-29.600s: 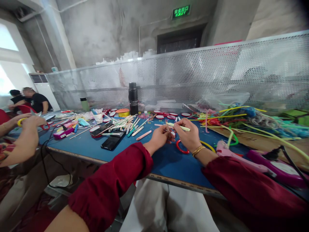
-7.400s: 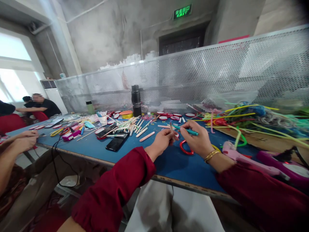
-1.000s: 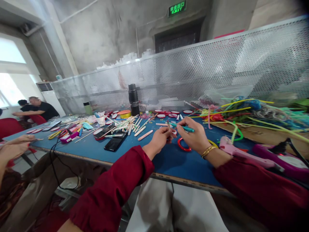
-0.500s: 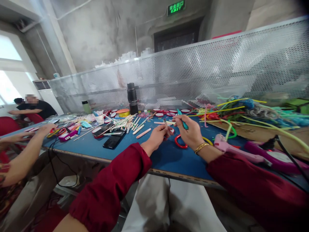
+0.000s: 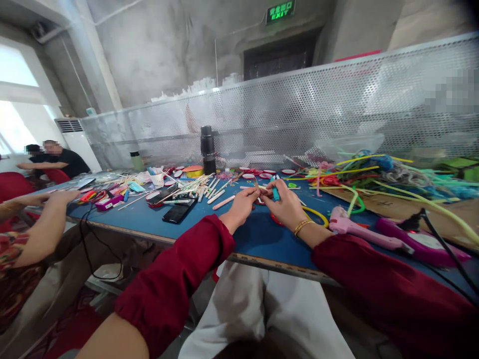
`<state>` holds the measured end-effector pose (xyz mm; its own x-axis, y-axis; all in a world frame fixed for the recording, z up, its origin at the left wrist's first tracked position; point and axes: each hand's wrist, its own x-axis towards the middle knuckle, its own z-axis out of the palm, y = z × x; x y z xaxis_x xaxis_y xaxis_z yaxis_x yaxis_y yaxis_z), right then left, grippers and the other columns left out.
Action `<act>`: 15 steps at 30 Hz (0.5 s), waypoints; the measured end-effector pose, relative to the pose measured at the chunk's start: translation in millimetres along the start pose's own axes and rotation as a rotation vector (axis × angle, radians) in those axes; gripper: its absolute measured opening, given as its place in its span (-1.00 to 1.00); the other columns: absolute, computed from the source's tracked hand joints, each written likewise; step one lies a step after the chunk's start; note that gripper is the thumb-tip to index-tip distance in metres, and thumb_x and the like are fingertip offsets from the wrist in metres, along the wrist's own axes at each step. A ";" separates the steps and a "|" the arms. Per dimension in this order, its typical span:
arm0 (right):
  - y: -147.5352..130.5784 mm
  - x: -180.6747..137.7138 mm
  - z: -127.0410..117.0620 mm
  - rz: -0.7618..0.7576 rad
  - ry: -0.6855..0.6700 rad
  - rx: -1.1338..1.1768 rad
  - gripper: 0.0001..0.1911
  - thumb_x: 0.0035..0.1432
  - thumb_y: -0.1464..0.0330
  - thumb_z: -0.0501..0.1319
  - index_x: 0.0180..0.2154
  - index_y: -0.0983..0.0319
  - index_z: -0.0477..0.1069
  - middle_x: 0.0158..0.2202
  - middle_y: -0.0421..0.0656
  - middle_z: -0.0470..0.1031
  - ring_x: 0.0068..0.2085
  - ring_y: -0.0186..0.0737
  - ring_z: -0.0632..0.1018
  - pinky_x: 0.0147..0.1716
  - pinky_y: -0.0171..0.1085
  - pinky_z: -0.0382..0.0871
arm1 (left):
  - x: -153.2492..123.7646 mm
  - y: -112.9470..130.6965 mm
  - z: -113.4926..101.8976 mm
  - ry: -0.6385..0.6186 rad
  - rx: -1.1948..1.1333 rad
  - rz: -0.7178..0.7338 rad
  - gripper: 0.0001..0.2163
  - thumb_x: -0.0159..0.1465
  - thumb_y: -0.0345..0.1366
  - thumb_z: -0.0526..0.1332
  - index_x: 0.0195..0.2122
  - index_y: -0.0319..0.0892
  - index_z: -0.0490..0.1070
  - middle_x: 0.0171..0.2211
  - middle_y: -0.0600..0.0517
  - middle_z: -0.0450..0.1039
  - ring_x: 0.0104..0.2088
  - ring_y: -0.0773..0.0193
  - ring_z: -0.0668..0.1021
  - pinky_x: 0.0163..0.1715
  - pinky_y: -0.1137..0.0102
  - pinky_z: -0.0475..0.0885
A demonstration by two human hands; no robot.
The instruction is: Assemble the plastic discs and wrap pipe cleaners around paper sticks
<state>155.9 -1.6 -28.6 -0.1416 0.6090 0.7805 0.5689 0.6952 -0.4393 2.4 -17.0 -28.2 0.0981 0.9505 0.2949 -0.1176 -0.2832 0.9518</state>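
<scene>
My left hand (image 5: 240,208) is closed in a pinch over the blue table, and the tip of a small thin stick (image 5: 256,183) rises from its fingertips. In my right hand (image 5: 286,203), a teal marker (image 5: 276,193) is gripped between curled fingers. Both sets of fingertips meet or nearly meet around the stick; the exact contact is too small to make out. Under my right hand lie a red ring, mostly hidden, and a yellow ring (image 5: 317,216). A pale pink stick (image 5: 223,202) rests just left of my left hand.
Left of my hands are a black phone (image 5: 179,212), a pile of pale sticks (image 5: 202,185) and a black bottle (image 5: 208,152). A pink glue gun (image 5: 364,230) and coloured pipe cleaners (image 5: 396,172) lie to the right. A co-worker's arm (image 5: 48,217) rests at the far left.
My right hand has come down and left with the teal marker, and its fingertips are now at my left hand. The red ring is more covered.
</scene>
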 end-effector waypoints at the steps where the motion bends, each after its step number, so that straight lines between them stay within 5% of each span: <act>1: 1.5 0.0 0.6 0.013 -0.009 0.038 -0.79 0.13 0.27 0.26 -0.20 0.12 0.30 -0.38 -0.16 0.61 -0.37 -0.11 0.61 -0.39 -0.24 0.33 | -0.8 1.0 0.6 0.001 0.001 -0.001 -0.78 0.27 -0.13 0.30 -0.25 -0.18 0.58 -0.39 0.04 0.45 -0.44 0.38 0.37 -0.46 0.46 0.14; 7: 11.3 0.5 3.3 0.073 -0.039 0.239 -0.75 0.11 0.31 0.28 -0.20 0.11 0.26 -0.37 -0.19 0.63 -0.32 -0.13 0.64 -0.26 -0.18 0.45 | -11.7 17.0 -0.2 0.169 -0.005 -0.202 -0.54 0.18 -0.24 0.42 0.10 -0.16 0.42 -0.26 0.02 0.47 -0.39 0.33 0.48 -0.42 0.44 0.26; 11: 13.1 1.7 4.3 0.079 -0.038 0.283 -0.74 0.11 0.27 0.32 -0.22 0.12 0.26 -0.39 -0.20 0.61 -0.35 -0.14 0.63 -0.24 -0.16 0.47 | -57.8 32.0 0.1 0.334 -0.031 0.029 -0.70 0.27 -0.21 0.35 -0.01 -0.16 0.44 -0.28 0.01 0.46 -0.35 0.33 0.47 -0.41 0.45 0.31; 15: 11.6 2.9 6.1 0.072 -0.034 0.300 -0.71 0.10 0.22 0.35 -0.25 0.12 0.27 -0.41 -0.18 0.60 -0.37 -0.15 0.62 -0.27 -0.16 0.48 | -138.9 48.9 18.9 0.017 -0.064 0.140 -0.64 0.30 0.06 0.29 -0.25 -0.17 0.56 -0.41 -0.06 0.49 -0.42 0.29 0.47 -0.43 0.40 0.35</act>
<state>157.2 10.6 -34.2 -0.1392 0.6699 0.7293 0.3150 0.7282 -0.6087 1.7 -165.3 -21.0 0.0598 0.9046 0.4220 -0.1916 -0.4045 0.8942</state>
